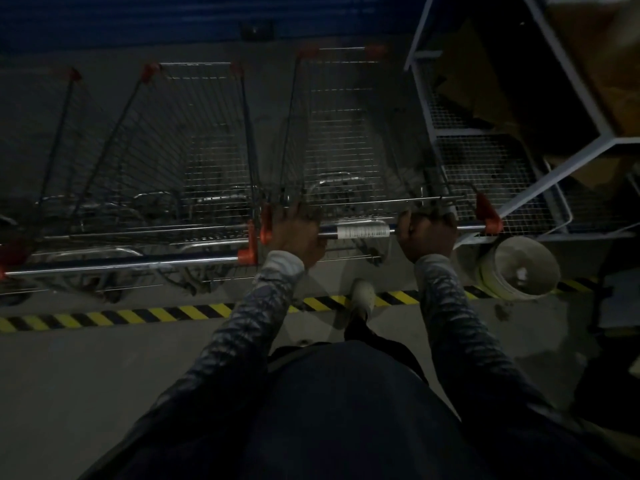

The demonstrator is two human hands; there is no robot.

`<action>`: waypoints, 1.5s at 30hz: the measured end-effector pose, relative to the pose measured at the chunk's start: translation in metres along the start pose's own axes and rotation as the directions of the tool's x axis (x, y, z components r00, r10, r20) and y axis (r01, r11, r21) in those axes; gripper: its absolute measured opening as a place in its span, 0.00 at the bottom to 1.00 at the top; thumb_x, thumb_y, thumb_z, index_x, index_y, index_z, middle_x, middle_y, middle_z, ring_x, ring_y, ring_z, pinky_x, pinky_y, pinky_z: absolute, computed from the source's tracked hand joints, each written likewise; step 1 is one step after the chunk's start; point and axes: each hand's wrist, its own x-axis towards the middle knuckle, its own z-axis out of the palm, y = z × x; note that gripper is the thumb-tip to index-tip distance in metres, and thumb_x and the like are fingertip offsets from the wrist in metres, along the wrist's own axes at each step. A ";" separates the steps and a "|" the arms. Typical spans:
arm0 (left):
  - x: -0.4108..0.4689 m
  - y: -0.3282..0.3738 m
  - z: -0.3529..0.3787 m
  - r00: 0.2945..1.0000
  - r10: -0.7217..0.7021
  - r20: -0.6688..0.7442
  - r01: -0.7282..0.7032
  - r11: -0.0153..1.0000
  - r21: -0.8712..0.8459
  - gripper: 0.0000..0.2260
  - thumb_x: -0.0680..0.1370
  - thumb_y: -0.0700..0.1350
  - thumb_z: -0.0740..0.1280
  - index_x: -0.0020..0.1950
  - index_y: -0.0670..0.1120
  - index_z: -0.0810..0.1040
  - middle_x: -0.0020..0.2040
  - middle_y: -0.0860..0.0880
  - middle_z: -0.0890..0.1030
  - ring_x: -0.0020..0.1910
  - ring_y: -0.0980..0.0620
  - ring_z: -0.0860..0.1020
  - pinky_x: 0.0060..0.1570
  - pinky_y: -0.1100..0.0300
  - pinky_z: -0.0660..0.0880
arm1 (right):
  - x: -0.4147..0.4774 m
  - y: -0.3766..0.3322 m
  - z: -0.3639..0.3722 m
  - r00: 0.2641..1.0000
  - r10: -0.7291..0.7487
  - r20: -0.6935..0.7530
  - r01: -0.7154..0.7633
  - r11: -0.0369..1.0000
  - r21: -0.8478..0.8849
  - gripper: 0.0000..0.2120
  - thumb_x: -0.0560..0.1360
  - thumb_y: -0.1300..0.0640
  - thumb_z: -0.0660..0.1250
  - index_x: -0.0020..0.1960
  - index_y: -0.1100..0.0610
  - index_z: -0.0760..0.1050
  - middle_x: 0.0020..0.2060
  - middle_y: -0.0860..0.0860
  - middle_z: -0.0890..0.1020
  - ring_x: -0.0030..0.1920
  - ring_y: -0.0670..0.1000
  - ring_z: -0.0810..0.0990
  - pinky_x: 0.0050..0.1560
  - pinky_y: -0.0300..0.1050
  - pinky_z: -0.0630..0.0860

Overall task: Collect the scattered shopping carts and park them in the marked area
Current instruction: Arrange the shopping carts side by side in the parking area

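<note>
We held a wire shopping cart at 12 o'clock, beyond the yellow-and-black floor tape that ran from 9 to 3 o'clock. A white printed label wrapped the middle of its handle bar, but the print was too blurred to read. The cart was grey mesh with orange-red caps at its corners. Our right hand had its fingers clamped round the bar on the label's 3 o'clock side. Our left hand lay over the bar's 9 o'clock end, fingers reaching toward the basket. In the dim light we could not tell whether they were curled. Two more carts stood side by side at 10 o'clock, and a white bucket at 2 o'clock.
</note>
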 end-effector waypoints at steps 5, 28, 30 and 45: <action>-0.013 -0.029 0.001 0.998 -0.063 0.032 0.062 0.998 0.008 0.28 0.68 0.57 0.60 0.62 0.46 0.80 0.70 0.39 0.72 0.73 0.35 0.63 0.68 0.39 0.62 | -0.004 -0.003 0.005 0.999 0.039 -0.001 -0.039 0.998 -0.050 0.18 0.77 0.51 0.63 0.36 0.61 0.83 0.33 0.59 0.83 0.38 0.59 0.81 0.58 0.50 0.69; -0.040 -0.020 0.013 0.999 -0.030 0.019 0.029 0.999 0.046 0.20 0.61 0.54 0.59 0.41 0.43 0.83 0.40 0.43 0.82 0.50 0.39 0.77 0.59 0.39 0.68 | -0.026 0.001 -0.005 0.997 0.077 -0.009 -0.078 0.997 -0.021 0.19 0.77 0.51 0.65 0.32 0.61 0.82 0.28 0.59 0.81 0.32 0.59 0.80 0.53 0.51 0.71; -0.039 -0.024 0.014 1.000 -0.011 -0.009 0.012 0.994 0.104 0.18 0.60 0.54 0.63 0.41 0.44 0.83 0.40 0.44 0.82 0.50 0.39 0.77 0.58 0.43 0.67 | -0.026 0.000 -0.007 0.996 0.090 0.016 -0.090 0.996 -0.015 0.20 0.77 0.51 0.63 0.32 0.61 0.82 0.27 0.59 0.81 0.32 0.59 0.80 0.53 0.51 0.71; -0.042 -0.020 0.000 0.980 -0.014 0.198 -0.034 0.970 0.240 0.18 0.64 0.55 0.65 0.46 0.46 0.85 0.45 0.44 0.84 0.55 0.40 0.77 0.62 0.43 0.62 | -0.027 0.004 -0.016 0.997 0.048 0.062 -0.051 0.998 0.043 0.20 0.76 0.51 0.63 0.32 0.60 0.81 0.29 0.58 0.82 0.34 0.59 0.81 0.57 0.52 0.70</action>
